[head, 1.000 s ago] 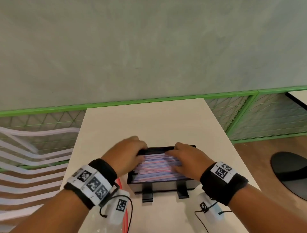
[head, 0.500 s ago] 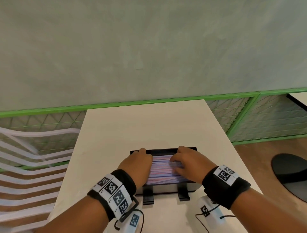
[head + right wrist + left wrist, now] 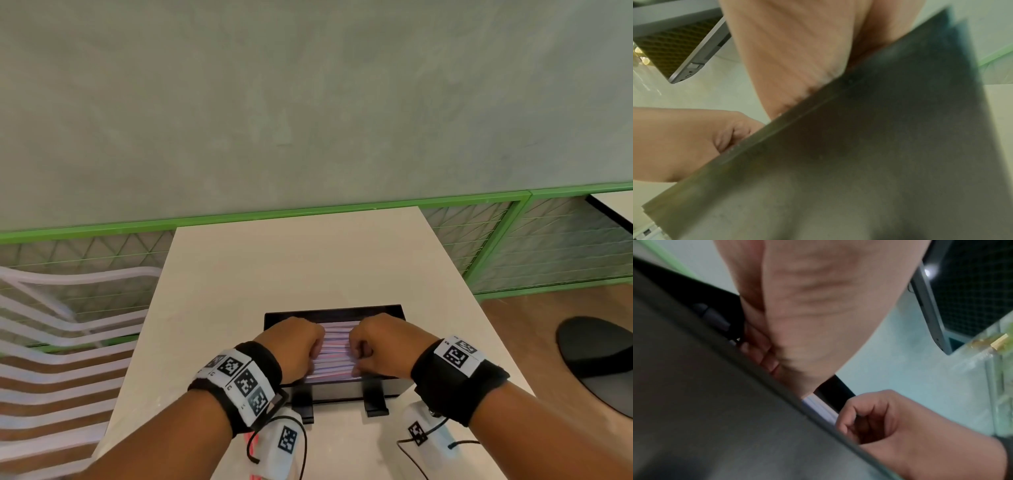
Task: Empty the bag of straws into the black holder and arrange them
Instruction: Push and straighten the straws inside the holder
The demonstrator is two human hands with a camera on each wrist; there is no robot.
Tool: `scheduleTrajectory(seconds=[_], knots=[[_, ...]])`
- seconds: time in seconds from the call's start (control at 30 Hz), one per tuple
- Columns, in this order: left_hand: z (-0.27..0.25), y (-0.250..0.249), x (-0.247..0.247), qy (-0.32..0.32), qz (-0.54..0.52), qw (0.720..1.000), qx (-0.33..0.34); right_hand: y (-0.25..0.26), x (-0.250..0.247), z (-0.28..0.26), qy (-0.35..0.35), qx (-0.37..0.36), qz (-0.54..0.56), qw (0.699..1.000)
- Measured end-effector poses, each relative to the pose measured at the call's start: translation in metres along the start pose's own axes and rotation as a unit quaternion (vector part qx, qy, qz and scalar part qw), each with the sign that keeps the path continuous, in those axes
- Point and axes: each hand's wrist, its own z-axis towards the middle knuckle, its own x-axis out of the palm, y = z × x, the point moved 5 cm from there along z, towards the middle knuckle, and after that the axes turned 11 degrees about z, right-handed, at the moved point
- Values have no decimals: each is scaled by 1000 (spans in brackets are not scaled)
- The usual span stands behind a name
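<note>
The black holder [image 3: 394,310] stands on two feet near the table's front edge, filled with pink and lilac straws [image 3: 337,349] lying lengthwise. My left hand [image 3: 291,346] sits on the left half of the pile and my right hand [image 3: 382,344] on the right half. Both have their fingers curled under, knuckles up. From the left wrist, the right hand [image 3: 869,415] shows as a loose fist above the holder's wall [image 3: 715,402], beside lilac straws [image 3: 819,405]; I see no straw pinched. A clear bag with red print [image 3: 252,445] lies mostly hidden under my left wrist.
The cream table [image 3: 308,267] runs back to a green railing [image 3: 308,212] and a grey wall. A white slatted chair [image 3: 51,342] stands at the left. A black round base [image 3: 599,363] lies on the floor to the right. Another table corner [image 3: 613,205] shows far right.
My left hand slid from the holder's left end onto the straws. Both hands curled their fingers under and drew closer together over the pile.
</note>
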Motion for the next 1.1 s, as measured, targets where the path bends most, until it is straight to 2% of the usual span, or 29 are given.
scheduleTrajectory(seconds=[0.13, 0.3, 0.47, 0.57, 0.73, 0.8, 0.87, 0.93, 1.03, 1.1], knots=[[-1, 0, -10, -77, -18, 997, -12, -2, -3, 3, -33, 3, 19, 999], [-3, -4, 5, -65, -97, 993, -25, 3, 7, 6, -8, 8, 17, 1000], [-18, 18, -24, -201, -157, 963, -86, 1, 7, 6, -18, 15, 27, 999], [-30, 34, -38, -252, -162, 947, -119, 0, 9, 6, -17, 24, 29, 999], [-39, 48, -35, -266, -148, 940, -157, 0, 8, 8, -21, 35, 43, 998], [-43, 41, -31, -270, -131, 945, -129, 0, 6, 8, -34, 34, 49, 998], [-41, 24, -20, -244, -94, 963, -67, -1, 6, 9, -35, 36, 47, 998], [-34, 6, -2, -191, -52, 980, -26, -1, 9, 10, -27, 41, 46, 998], [-22, -5, 13, -121, 0, 992, -29, 0, 9, 10, -31, 44, 57, 997], [-21, -4, 8, -137, -7, 989, -46, 2, 4, 7, -51, 39, 63, 996]])
